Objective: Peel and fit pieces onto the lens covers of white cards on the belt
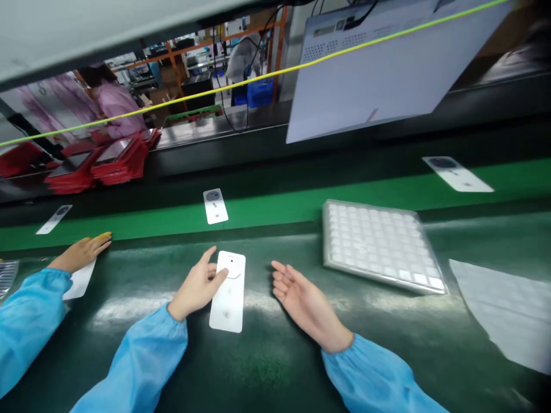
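A thin white phone-shaped panel (227, 304) with rounded corners lies on the green bench top in front of me. Near its top are a ring outline and a small dark dot. The thumb of my left hand (196, 289) rests on the panel beside the ring, while the index finger stretches past its left edge; the other fingers are loosely bent. To the panel's right, my right hand (307, 307) is turned palm inward, fingers slightly curled and apart from the panel, holding nothing. Both arms wear blue sleeves.
A clear-wrapped tray (374, 244) of small white pieces stands right of centre, beside a white sheet (508, 310). Printed white panels (215, 213) lie along the bright green strip. At left, a co-worker's hand (84, 255) touches another panel. Red trays (118, 163) are stacked behind.
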Demonstrator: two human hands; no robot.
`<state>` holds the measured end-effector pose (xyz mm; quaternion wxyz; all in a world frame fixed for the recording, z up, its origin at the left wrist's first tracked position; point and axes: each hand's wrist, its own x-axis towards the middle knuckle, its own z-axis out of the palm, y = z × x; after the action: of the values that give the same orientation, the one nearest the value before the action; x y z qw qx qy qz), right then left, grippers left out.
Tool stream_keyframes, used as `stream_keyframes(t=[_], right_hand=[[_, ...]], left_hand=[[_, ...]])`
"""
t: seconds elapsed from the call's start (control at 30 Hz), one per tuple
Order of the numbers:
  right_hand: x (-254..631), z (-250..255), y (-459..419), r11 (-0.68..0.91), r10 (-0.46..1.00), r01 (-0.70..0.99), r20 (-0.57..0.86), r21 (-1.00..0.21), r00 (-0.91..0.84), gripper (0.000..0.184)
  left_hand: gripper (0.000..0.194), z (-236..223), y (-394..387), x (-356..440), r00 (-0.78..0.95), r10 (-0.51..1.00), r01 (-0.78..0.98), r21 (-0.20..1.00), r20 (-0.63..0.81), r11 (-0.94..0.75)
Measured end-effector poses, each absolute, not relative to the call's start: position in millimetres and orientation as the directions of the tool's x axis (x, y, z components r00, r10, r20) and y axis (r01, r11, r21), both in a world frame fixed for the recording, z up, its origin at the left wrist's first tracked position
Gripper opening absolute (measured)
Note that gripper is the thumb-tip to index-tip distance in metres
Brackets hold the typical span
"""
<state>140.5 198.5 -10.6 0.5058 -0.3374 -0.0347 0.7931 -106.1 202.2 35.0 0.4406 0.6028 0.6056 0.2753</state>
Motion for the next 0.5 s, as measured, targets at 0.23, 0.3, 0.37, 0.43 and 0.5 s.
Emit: stream_keyframes(t=[0.23, 0.3, 0.37, 0.43, 0.5], right_hand=[[149, -9, 193, -0.483, 0.855, -0.662, -0.473, -0.573, -0.215, 0.049], [149, -11, 190, -0.499, 0.849, -0.610, -0.488, -0.616, -0.202, 0.057], [153, -17, 191, -0.542, 0.826, -0.559, -0.522, -0.628, -0.214, 0.066], [158, -26, 197, -0.577, 0.809, -0.514, -0.527, -0.635, -0.258, 0.066], [162, -32, 201, -0.593, 0.801, -0.506, -0.524, -0.626, -0.291, 0.065]], left_hand=[[0.082, 68, 314, -104, -0.292, 0.955, 0.873, 0.420, 0.045, 0.247], [0.065, 72, 336, -94, -0.340, 0.940, 0.858, 0.414, 0.017, 0.303], [0.047, 69, 353, -87, -0.394, 0.919, 0.837, 0.405, -0.019, 0.368], [0.040, 64, 366, -86, -0.409, 0.911, 0.825, 0.409, -0.045, 0.390], [0.036, 61, 376, -92, -0.398, 0.916, 0.819, 0.428, -0.055, 0.381]])
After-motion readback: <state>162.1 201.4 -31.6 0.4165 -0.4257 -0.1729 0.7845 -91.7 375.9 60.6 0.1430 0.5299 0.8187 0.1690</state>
